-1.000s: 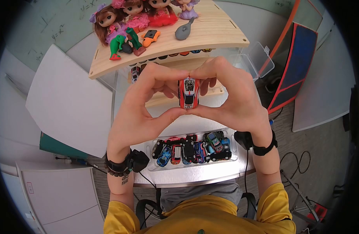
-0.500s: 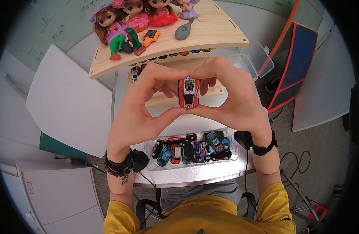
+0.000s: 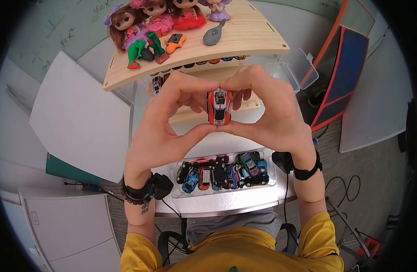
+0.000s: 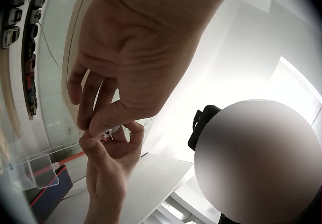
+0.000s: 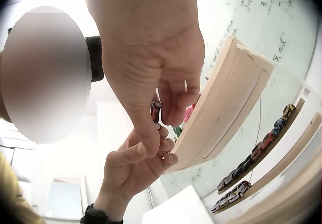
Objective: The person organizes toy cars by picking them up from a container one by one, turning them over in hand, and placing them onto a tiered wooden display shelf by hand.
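Observation:
A small red and white toy car [image 3: 219, 109] is held up between both hands, roof toward the head camera. My left hand [image 3: 160, 118] pinches it from the left, forefinger at its upper end and thumb at its lower end. From the other side my right hand [image 3: 272, 113] pinches it the same way, the fingertips of both hands meeting at the car's ends. In the left wrist view the fingers hide most of the toy car [image 4: 106, 133]; the right wrist view shows its dark underside and wheels [image 5: 156, 108]. Below the hands, a clear plastic tray [image 3: 177, 192] holds several toy cars.
Behind the hands stands a wooden-topped shelf [image 3: 249, 36] with several dolls [image 3: 156, 20], a grey figure [image 3: 214, 35] and small green and orange figures. Toy cars [image 5: 251, 156] line its lower tiers. An open clear lid [image 3: 303, 70] juts out at its right. The metal table [image 3: 208, 206] lies beneath.

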A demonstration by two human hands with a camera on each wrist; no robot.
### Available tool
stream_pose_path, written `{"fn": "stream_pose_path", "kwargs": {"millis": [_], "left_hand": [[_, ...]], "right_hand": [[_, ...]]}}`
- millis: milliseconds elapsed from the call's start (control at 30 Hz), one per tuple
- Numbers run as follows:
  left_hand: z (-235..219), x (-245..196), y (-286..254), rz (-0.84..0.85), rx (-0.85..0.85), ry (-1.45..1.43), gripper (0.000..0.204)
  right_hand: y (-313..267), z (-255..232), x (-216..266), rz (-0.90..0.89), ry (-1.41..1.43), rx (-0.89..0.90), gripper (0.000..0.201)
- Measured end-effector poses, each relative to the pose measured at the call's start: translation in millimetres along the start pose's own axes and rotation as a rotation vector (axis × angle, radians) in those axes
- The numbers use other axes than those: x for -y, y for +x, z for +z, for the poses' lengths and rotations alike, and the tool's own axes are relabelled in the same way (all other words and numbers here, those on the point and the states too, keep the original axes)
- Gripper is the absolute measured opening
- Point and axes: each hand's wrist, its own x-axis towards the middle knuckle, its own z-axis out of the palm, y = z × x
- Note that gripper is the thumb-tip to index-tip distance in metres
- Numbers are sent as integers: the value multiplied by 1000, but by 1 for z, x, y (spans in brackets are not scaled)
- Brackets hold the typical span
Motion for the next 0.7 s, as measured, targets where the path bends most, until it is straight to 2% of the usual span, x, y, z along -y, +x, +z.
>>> {"fn": "stream_pose_path", "kwargs": {"millis": [67, 133, 700], "left_hand": [[0, 0, 0, 0, 3, 8, 59], [0, 0, 0, -3, 2, 6, 59], [0, -1, 1, 12, -3, 3, 58]], "right_hand": [[0, 0, 1, 4, 1, 0, 61], [2, 1, 3, 0, 51, -14, 49], [1, 2, 3, -1, 36, -12, 49]]}}
